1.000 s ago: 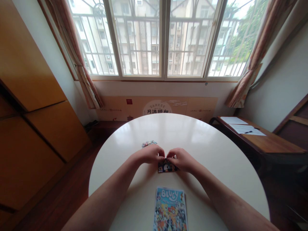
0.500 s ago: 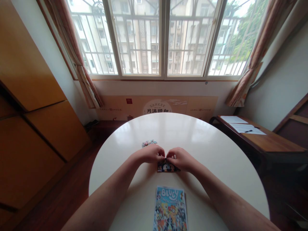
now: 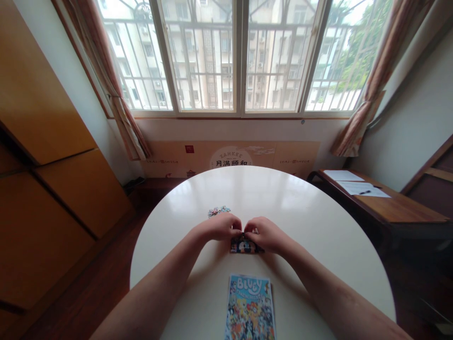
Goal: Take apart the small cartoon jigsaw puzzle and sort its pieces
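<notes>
A small dark, colourful section of jigsaw puzzle lies flat on the white table in front of me. My left hand has its thumb and fingers pinched at the section's far edge. From the other side, my right hand pinches at the same edge, its fingertips almost meeting those of the left. The exact bits between the fingertips are hidden. Just beyond my left hand is a small heap of loose puzzle pieces. Nearer to me lies a bright picture sheet marked "Bluey", apart from both hands.
The round white table has a curved edge on all visible sides. At the right stands a wooden side table bearing papers and a dark pen. A printed carton panel stands behind, below the barred window.
Both hands stay almost in place at the puzzle's far edge. The view has shifted very slightly; the heap and the picture sheet have not moved.
</notes>
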Motion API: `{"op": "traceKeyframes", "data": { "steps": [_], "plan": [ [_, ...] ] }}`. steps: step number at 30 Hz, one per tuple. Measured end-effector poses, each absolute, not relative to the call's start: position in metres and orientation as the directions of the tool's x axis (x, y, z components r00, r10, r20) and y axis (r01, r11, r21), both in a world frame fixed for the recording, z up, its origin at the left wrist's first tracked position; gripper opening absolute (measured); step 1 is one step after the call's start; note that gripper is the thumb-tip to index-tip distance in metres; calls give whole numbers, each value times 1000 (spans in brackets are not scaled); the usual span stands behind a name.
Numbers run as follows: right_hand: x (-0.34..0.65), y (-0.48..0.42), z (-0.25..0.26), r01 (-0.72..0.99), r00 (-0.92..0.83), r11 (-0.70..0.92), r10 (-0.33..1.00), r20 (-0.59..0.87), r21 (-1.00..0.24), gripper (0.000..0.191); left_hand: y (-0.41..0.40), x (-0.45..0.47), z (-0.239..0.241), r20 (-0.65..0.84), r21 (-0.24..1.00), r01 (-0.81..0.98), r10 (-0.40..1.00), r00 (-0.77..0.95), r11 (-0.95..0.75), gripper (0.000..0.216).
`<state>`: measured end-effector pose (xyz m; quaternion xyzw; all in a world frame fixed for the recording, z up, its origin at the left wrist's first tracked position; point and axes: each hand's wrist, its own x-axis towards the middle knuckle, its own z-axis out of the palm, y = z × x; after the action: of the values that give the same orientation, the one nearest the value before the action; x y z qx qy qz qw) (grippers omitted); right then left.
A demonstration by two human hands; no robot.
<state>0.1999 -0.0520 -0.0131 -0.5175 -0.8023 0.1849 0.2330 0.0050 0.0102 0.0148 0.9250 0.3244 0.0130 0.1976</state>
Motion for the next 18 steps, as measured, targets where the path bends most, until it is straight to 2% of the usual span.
{"op": "traceKeyframes", "data": {
  "steps": [5, 11, 18],
  "plan": [
    [201, -49, -15, 733, -353, 387, 919, 173, -559, 19, 12, 3, 13, -96, 373, 585, 597, 797, -720, 17],
    [203, -48, -17, 728, -331, 345, 934, 137, -592, 19, 16, 2, 11, -111, 431, 587, 605, 788, -685, 15],
    [202, -52, -9, 730, -282, 283, 954, 103, -623, 23, 14, 4, 17, -22, 439, 544, 597, 802, -715, 12]
  ]
}}
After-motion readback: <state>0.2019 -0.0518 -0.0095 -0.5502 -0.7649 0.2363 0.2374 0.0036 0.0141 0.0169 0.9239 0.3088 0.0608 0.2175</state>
